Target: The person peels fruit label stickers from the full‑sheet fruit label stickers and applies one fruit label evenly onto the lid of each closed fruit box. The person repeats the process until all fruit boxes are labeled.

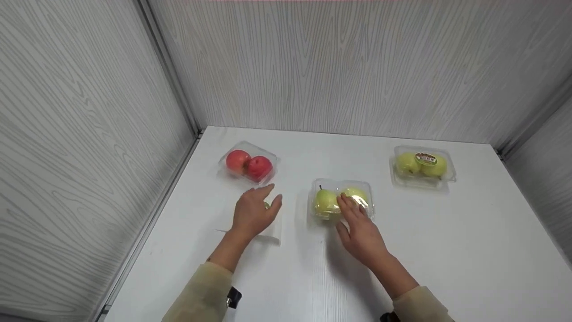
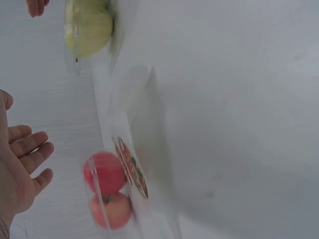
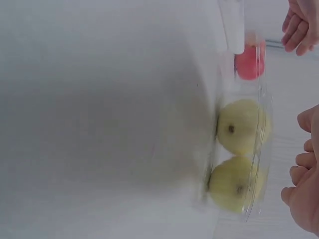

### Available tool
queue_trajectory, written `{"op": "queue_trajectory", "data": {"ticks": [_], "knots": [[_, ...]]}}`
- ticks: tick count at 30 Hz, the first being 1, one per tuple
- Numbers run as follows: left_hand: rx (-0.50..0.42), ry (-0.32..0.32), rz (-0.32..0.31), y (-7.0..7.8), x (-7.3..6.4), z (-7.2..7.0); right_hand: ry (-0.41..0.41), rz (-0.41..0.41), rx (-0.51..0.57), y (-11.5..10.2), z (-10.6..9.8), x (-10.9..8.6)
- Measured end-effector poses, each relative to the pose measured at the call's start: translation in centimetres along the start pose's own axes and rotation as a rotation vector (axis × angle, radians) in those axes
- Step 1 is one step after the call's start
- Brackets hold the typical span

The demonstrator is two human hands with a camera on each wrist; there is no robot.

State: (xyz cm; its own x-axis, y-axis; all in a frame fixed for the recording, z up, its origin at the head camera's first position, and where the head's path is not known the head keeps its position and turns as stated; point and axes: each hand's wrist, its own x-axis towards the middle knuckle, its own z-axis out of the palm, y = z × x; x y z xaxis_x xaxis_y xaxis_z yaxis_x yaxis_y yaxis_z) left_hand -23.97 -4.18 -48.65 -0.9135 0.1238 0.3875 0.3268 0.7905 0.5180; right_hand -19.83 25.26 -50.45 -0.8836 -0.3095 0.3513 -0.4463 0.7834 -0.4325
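My left hand (image 1: 254, 212) hovers with fingers spread and holds nothing. Beneath it, mostly hidden, lies a white paper sheet (image 1: 272, 232); the left wrist view shows a colourful oval label (image 2: 130, 167) on it. My right hand (image 1: 364, 235) is held over the near right part of a clear plastic box of pears (image 1: 326, 203), its fingertips overlapping the lid in the head view. Two yellow-green pears (image 3: 244, 127) sit inside this box, and no label shows on its lid. Seen from the right wrist, the fingers are loosely bent and apart from the box.
Behind the left hand stands a clear box of two red apples (image 1: 259, 168). At the back right is another clear box of pears (image 1: 409, 163), with an oval label (image 1: 426, 158) on its lid. Wood-grain panels (image 1: 313, 67) enclose the white table (image 1: 469, 241) at the back and sides.
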Motion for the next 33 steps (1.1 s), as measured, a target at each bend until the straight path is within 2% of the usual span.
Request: {"op": "queue_trajectory", "data": {"ticks": [3, 7, 11, 18, 22, 25, 29, 33], "knots": [[0.0, 0.018, -0.028, -1.4, -0.2, -1.5, -0.028, -0.082, -0.011, -1.4, 0.9, 0.5], [0.036, 0.016, -0.05, -3.3, -0.5, -2.7, -0.107, -0.158, -0.033, -3.2, 2.2, 1.2], [0.076, -0.02, -0.101, -5.0, -1.0, -3.2, -0.205, -0.216, -0.056, -4.9, 3.7, 1.7], [0.095, -0.105, -0.199, -7.2, -1.4, -3.6, -0.362, -0.296, -0.079, -7.2, 6.5, 2.3], [0.099, -0.134, -0.235, -8.5, -1.2, -3.6, -0.454, -0.318, -0.105, -7.6, 7.7, 2.3], [0.076, -0.155, -0.286, -9.3, -0.7, -3.8, -0.499, -0.32, -0.108, -7.6, 8.4, 2.1], [0.026, -0.173, -0.353, -10.2, 0.2, -4.2, -0.509, -0.329, -0.097, -7.4, 8.9, 1.8], [-0.01, -0.178, -0.383, -11.1, 1.2, -4.4, -0.507, -0.35, -0.099, -7.0, 9.1, 1.7]]}}
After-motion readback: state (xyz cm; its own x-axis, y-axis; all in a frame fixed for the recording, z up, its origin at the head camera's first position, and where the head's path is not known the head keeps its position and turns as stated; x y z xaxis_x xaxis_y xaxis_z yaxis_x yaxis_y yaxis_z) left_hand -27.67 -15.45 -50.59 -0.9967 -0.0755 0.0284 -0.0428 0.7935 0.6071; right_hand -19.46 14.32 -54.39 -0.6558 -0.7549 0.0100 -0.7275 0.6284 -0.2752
